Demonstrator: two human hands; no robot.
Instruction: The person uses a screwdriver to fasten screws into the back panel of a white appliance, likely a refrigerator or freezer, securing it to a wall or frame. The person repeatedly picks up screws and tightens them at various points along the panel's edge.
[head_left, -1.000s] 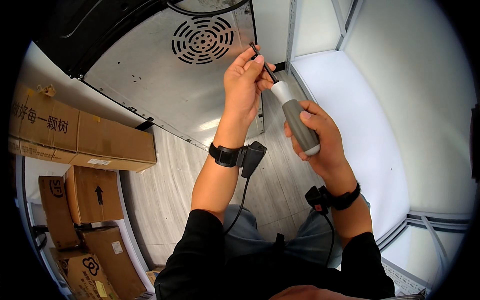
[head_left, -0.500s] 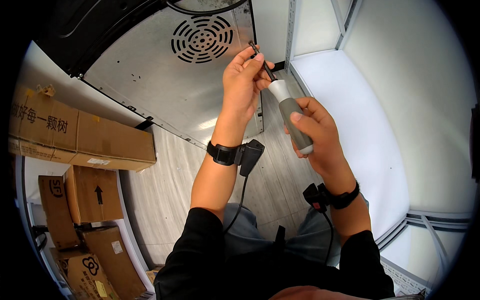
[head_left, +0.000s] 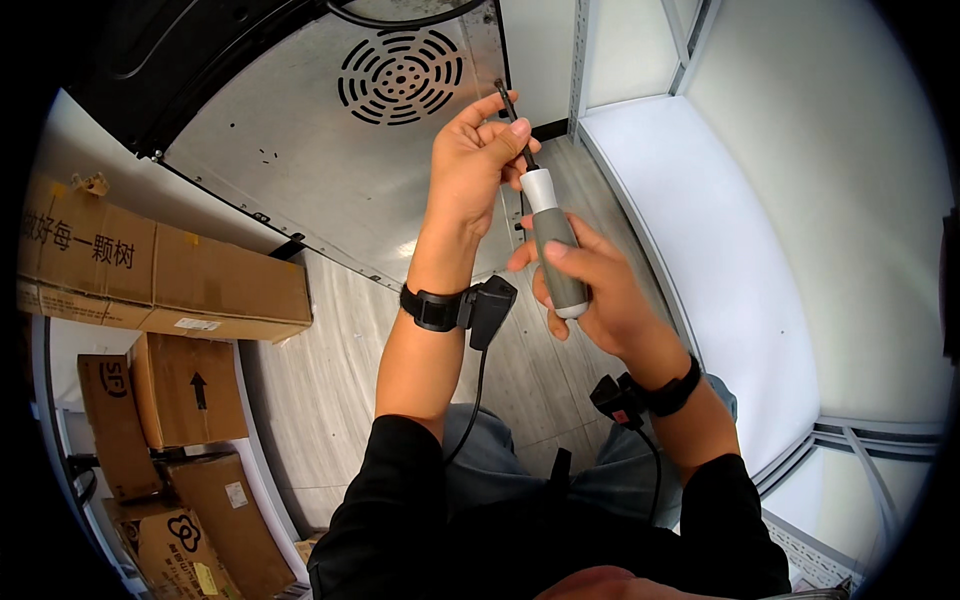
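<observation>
Your view bright, fairly even. Glare patch low on metal panel [head_left: 310, 190]; white shelf [head_left: 725, 260] nearly washed out; black casing [head_left: 200, 65] sinks into dark. Your screwdriver [head_left: 560, 262] fairly crisp. Fisheye bends shelf edges, blackens corners.

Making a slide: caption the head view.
Left hand grips a screwdriver by its shaft, right hand its handle, near a vented panel.

The metal panel [head_left: 320, 160] stands right behind the left hand [head_left: 468, 165], walling off the way forward, and here's the screwdriver [head_left: 560, 262] spanning the gap to the right hand [head_left: 605, 285]: no straight pass there! Below, open room over the floor [head_left: 530, 380] between the forearms, a cable [head_left: 482, 385] dangling at its left. Cardboard boxes [head_left: 230, 275] block far left; the white shelf [head_left: 720, 230] borders the right.
</observation>
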